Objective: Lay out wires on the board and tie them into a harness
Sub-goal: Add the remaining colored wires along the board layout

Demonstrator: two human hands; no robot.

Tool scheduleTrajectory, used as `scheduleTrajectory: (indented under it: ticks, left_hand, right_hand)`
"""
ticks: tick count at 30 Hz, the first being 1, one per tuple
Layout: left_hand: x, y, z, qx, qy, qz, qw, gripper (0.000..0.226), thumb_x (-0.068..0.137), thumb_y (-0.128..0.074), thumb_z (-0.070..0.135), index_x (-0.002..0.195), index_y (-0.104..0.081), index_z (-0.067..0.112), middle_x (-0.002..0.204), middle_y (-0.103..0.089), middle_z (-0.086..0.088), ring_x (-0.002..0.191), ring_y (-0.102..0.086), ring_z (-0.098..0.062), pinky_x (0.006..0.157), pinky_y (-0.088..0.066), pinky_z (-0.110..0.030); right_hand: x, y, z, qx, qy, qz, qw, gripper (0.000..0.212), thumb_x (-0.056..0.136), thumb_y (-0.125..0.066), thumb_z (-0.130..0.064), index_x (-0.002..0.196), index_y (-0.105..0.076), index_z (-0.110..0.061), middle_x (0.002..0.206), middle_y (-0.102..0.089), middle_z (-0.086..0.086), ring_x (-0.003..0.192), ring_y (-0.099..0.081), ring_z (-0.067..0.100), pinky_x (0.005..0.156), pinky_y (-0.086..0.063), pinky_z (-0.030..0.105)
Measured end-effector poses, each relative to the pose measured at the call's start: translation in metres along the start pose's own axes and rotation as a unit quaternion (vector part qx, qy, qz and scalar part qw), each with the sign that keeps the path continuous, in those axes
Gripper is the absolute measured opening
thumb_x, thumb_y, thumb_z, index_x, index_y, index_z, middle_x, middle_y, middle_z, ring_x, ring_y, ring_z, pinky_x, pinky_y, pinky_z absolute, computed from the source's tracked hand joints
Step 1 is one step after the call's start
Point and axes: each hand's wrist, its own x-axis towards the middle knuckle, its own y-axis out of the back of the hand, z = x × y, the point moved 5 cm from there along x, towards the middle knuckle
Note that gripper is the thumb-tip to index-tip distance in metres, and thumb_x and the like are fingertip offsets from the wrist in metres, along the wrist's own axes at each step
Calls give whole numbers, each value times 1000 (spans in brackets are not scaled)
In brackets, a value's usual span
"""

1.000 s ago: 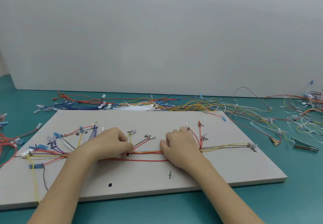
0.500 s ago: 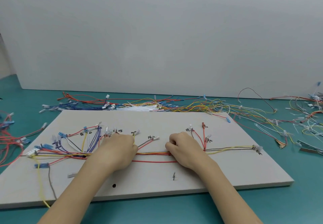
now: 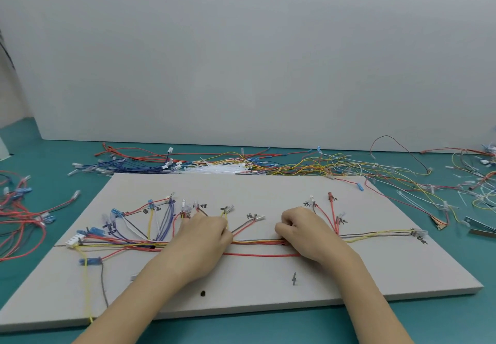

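Red-yellow wire bundle (image 3: 257, 242) between hands; grip hidden beneath curled fingers.

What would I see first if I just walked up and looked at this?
First, two hands, the left hand and the right hand, both curled onto a colourful wire bundle running across the middle of a pale board. Behind the board lies a messy pile of loose wires on the teal table.

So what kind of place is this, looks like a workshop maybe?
Probably a wire harness assembly bench: a marked layout board with wires routed along drawn lines, loose wires heaped behind it, and a bundle of white cable ties.
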Motion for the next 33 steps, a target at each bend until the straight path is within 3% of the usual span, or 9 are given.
scheduleTrajectory:
  ticks: [5,8,13,20,23,25,27,30,33]
  left_hand:
    - [11,-19,32,30,-65,3,997,29,100,-30,19,71,-34,17,69,-34,2,90,-40,-30,81,-32,-39]
    - [15,-27,49,54,-93,16,994,21,100,-33,14,80,-40,15,68,-27,4,91,-41,-31,86,-34,-39]
    - [20,-32,69,37,-120,19,992,24,100,-34,12,76,-37,14,68,-29,3,87,-40,-31,85,-36,-39]
    - [17,-20,71,-63,-81,-28,994,32,101,-30,29,73,-40,16,73,-44,-3,88,-43,-30,85,-36,-38]
    - [17,8,58,-258,-74,10,963,38,98,-46,33,64,-42,17,59,-43,7,61,-41,-12,59,-33,-25]
    - [19,32,36,-337,-58,67,937,39,96,-53,30,61,-49,14,55,-46,10,53,-40,-5,54,-32,-22]
    - [22,49,5,-342,-29,102,934,36,96,-54,29,61,-57,16,57,-54,10,54,-47,-4,58,-36,-25]
    - [26,51,-40,-263,32,104,959,28,94,-57,27,69,-66,21,62,-62,10,58,-55,0,58,-41,-25]
    - [34,38,-68,-200,65,85,974,12,92,-61,21,86,-71,21,80,-68,6,77,-62,-11,77,-52,-32]
  right_hand:
    - [-9,19,34,40,-50,-12,998,36,83,-55,-21,55,-33,-18,52,-31,-5,52,-30,14,52,-27,30]
    - [-12,27,51,59,-74,-24,995,36,82,-56,-19,53,-35,-18,53,-34,-3,52,-32,15,52,-28,28]
    - [-15,38,71,75,-101,-16,992,37,83,-57,-15,52,-38,-18,46,-38,-8,47,-32,11,49,-27,26]
    - [-13,40,77,61,-126,11,990,42,83,-60,-19,48,-37,-18,45,-38,-6,42,-32,10,49,-29,25]
    - [-13,43,77,73,-141,45,986,29,81,-62,-27,58,-46,-18,54,-57,-3,52,-48,12,55,-38,27]
    - [-13,46,72,73,-145,84,983,25,81,-62,-33,67,-50,-16,61,-60,-3,61,-54,16,58,-40,28]
    - [-12,46,59,75,-118,128,982,24,82,-60,-35,69,-50,-17,63,-56,-5,64,-54,18,62,-41,32]
    - [-7,38,26,100,-55,175,978,27,86,-58,-32,65,-48,-17,61,-52,-5,67,-51,20,68,-43,37]
    - [-4,21,-7,78,7,169,982,31,88,-56,-32,62,-46,-19,59,-50,-6,70,-50,21,73,-42,38]
